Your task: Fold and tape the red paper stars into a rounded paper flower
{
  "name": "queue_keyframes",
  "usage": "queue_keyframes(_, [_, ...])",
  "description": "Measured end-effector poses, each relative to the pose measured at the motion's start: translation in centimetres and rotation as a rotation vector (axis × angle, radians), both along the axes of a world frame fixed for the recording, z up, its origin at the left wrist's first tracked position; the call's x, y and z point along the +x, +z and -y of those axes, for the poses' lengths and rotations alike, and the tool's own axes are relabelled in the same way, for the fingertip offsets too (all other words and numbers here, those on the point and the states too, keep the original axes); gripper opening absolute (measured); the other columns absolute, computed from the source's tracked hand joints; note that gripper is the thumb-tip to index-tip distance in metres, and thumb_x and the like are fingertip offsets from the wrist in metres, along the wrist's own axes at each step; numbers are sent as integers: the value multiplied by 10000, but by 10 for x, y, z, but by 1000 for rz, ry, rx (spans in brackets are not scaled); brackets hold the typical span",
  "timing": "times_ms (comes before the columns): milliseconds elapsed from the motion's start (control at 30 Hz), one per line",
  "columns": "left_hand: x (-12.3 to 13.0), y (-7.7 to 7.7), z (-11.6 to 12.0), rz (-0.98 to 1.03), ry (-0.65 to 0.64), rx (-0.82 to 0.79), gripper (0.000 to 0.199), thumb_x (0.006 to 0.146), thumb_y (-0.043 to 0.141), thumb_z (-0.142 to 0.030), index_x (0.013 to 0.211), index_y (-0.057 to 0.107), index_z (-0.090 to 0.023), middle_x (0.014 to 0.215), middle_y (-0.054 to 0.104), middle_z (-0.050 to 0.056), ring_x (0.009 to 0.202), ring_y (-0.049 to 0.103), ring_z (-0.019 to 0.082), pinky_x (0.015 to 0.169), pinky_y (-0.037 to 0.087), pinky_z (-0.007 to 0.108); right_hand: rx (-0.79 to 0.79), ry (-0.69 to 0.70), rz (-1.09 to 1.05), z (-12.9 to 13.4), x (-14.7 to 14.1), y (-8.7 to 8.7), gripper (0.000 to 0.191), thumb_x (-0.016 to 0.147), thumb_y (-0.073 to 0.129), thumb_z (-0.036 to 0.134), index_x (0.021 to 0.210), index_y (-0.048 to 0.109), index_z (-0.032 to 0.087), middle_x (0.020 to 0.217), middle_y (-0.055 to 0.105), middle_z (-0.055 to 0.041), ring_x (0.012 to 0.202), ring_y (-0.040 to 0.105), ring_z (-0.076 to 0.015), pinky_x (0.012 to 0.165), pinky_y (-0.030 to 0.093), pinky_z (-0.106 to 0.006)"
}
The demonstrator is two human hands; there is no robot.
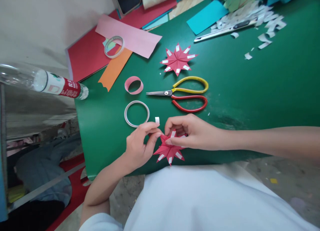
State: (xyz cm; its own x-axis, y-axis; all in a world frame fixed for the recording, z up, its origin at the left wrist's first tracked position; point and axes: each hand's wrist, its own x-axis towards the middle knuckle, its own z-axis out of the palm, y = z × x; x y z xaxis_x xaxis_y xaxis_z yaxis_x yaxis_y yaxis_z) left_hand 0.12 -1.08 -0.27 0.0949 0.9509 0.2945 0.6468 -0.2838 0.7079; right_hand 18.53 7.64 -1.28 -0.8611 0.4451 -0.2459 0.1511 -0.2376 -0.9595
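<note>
A red folded-paper star (170, 151) with white strips on its points is near the table's front edge. My right hand (193, 131) is closed on its upper right side, thumb on top, partly covering it. My left hand (140, 144) pinches at the star's upper left point, which the fingertips hide. A small white strip (157, 120) stands up at my left index fingertip. Just beyond my left hand lies a roll of white tape (125, 115). Scissors (168, 93) with one yellow and one red handle rest beyond my right hand.
Another red star (177, 59) lies behind the scissors. A pink paper ring (128, 85), tape ring (106, 48), orange strip (115, 69) and pink sheet (135, 36) are back left. A plastic bottle (60, 86) lies left. A box cutter (222, 31) sits by paper scraps (265, 41).
</note>
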Motion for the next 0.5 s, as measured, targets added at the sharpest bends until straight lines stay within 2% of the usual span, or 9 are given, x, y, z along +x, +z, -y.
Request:
queue_keyframes(100, [-5,5,-3,13,10,38,183,895,550,-123,1059,560,-202,884,669,16,812,655,109,734,544,222,-37,-50,-4,0,-1,-1,203,776,656,317,794,540,152,680,601,22,585,538,-64,512,426,-177])
queue_keyframes(200, [-8,10,-5,-100,79,201,123,829,638,-127,935,619,-189,962,593,46,854,607,130,709,535,242,-24,-106,14,-1,-2,-1,194,766,657,302,787,533,154,687,609,15,604,559,-73,520,434,-180])
queue_keyframes(267, [-7,13,-6,-156,79,278,125,788,679,-99,862,627,-186,950,576,41,834,597,129,703,530,249,-21,-127,35,-2,-2,-1,193,760,658,303,791,534,158,683,608,19,597,560,-74,515,434,-183])
queue_keyframes(500, [1,10,-7,-127,-128,283,124,820,644,-57,863,620,-171,826,685,32,767,616,132,710,525,286,7,-147,39,-3,-3,-1,155,761,629,277,801,538,158,685,613,17,605,568,-82,538,442,-195])
